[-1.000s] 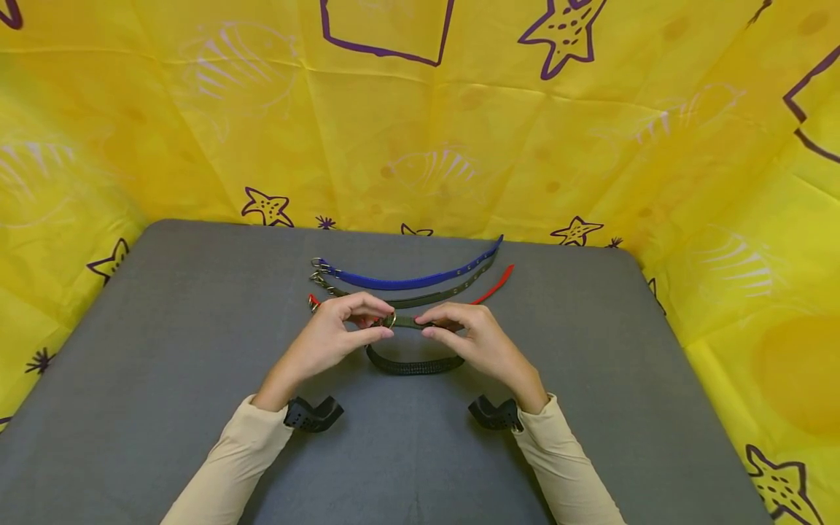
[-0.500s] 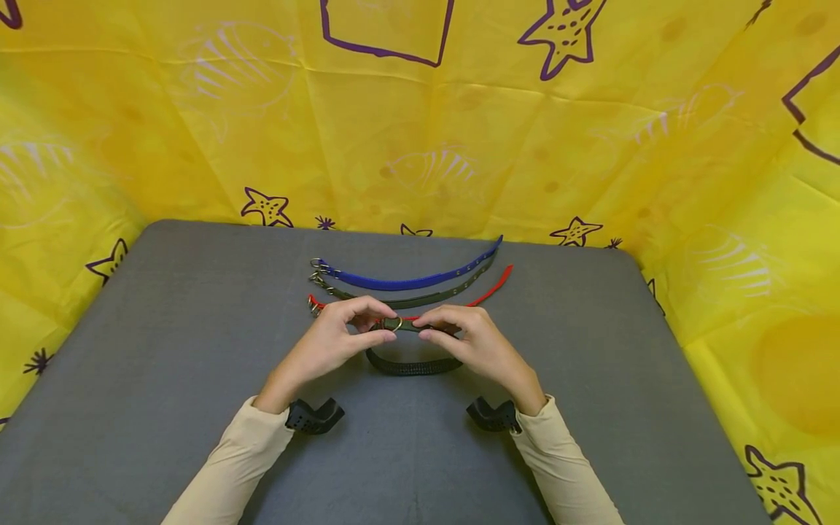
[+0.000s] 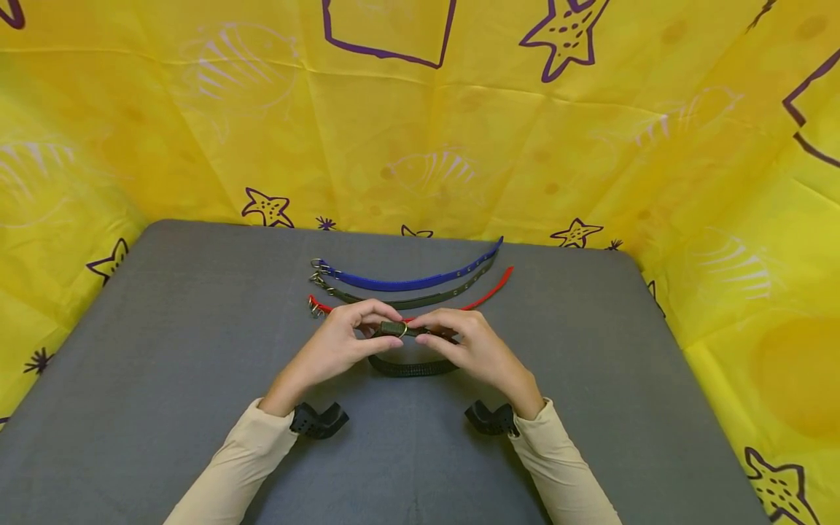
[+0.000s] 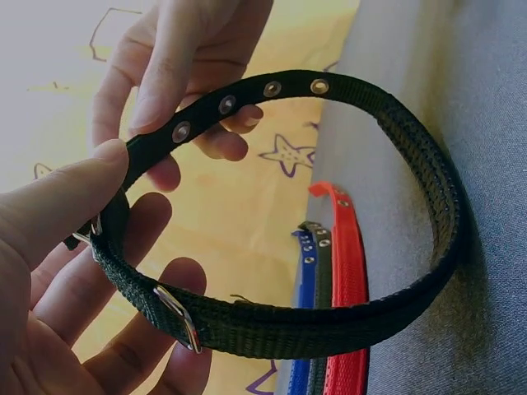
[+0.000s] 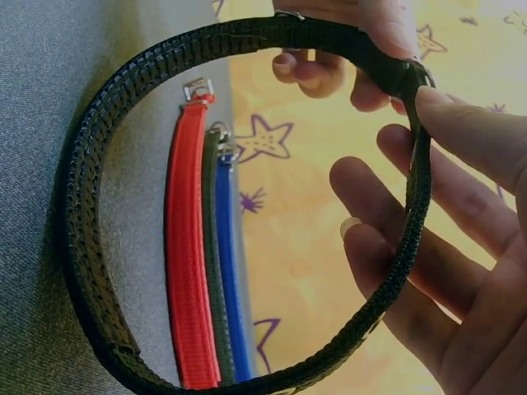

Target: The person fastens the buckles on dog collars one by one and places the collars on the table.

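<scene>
You've got a dark green collar up in both hands, just toward 6 o'clock of centre in the head view, bent into a loop. Woven strap; ribbed lining on the inner side; metal eyelets in a row along one end; a metal ring near the other. Can't tell if the loop touches the table.

Your left hand, at the loop's 9 o'clock, pinches the ring end, thumb against fingers. Your right hand, at 3 o'clock, pinches the eyelet end, grip narrow. Fingertips of both hands nearly meet.

Past your hands, toward 12 o'clock, three more collars lie curved: red collar nearest and partly hidden by your hands, olive collar next, blue collar farthest. Buckled ends sit toward 10–11 o'clock, tips toward 1.

Surface: grey cloth-covered table, faint wrinkles. Around it, a creased yellow backdrop at 9, 12 and 3 o'clock, printed with purple starfish and pale fish outlines. Your sleeves are beige; black wrist mounts poke inward.
</scene>
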Demonstrator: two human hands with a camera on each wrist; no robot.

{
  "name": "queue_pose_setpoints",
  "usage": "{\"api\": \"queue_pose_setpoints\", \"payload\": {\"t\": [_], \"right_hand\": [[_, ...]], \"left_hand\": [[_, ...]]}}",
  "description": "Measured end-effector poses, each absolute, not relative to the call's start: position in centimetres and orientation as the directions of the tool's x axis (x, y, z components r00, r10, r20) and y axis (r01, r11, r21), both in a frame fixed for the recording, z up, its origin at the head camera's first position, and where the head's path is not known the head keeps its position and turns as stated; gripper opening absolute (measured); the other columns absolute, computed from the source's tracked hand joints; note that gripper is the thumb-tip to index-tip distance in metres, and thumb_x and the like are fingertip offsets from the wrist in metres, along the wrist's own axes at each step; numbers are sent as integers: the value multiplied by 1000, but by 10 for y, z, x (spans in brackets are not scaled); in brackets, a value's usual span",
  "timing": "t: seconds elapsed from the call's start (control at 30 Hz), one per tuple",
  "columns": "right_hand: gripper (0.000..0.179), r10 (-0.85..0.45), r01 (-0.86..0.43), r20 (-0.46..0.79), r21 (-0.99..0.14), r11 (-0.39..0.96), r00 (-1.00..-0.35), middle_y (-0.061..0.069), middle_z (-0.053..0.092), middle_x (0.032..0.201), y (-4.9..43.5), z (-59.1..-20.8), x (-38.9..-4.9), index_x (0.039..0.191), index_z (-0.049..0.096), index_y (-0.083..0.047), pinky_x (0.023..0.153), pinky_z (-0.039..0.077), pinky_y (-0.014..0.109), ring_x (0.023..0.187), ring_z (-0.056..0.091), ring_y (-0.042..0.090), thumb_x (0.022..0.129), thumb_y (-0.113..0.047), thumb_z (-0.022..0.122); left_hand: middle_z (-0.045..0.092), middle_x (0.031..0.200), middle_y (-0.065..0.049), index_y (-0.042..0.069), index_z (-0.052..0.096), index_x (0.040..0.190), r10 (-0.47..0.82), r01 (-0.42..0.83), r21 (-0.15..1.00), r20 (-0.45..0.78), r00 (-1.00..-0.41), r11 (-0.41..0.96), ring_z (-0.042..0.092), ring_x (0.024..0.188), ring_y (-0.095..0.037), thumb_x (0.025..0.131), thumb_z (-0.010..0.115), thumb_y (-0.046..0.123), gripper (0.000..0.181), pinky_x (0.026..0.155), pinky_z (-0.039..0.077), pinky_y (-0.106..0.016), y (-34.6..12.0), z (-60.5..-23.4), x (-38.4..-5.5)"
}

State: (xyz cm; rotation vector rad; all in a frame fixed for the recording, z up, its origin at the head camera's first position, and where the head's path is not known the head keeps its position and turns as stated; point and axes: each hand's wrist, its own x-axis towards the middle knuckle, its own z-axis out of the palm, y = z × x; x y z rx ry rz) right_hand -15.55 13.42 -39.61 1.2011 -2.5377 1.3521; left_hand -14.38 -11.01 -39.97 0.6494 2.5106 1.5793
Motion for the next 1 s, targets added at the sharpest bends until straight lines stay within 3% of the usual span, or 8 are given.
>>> {"api": "queue_pose_setpoints", "payload": {"t": [0.27,0.67,1.0], "right_hand": [[24,-649,-695,380,-637,333,-659,-2,73,115,133,-395,-154,118,72,-16,86,55,29,106,67,9,95,-16,67],[19,-642,-664,345,-657,356,-685,-4,73,111,135,-396,-155,114,73,-17,75,54,31,90,63,5,95,-15,67],[18,-644,-641,306,-665,383,-701,-5,73,107,138,-395,-156,112,73,-18,73,52,24,85,60,4,96,-15,66]], "left_hand": [[73,105,9,27,69,110,407,296,872,126,-905,390,64,86,-10,86,79,29,26,77,51,-31,-109,-397,-142],[74,98,9,22,68,111,443,333,825,114,-889,456,65,86,-6,88,76,32,26,77,52,-29,-121,-395,-144],[75,99,10,23,63,110,473,300,850,69,-878,433,67,90,-7,89,75,32,26,77,51,-33,-130,-393,-147]]}}
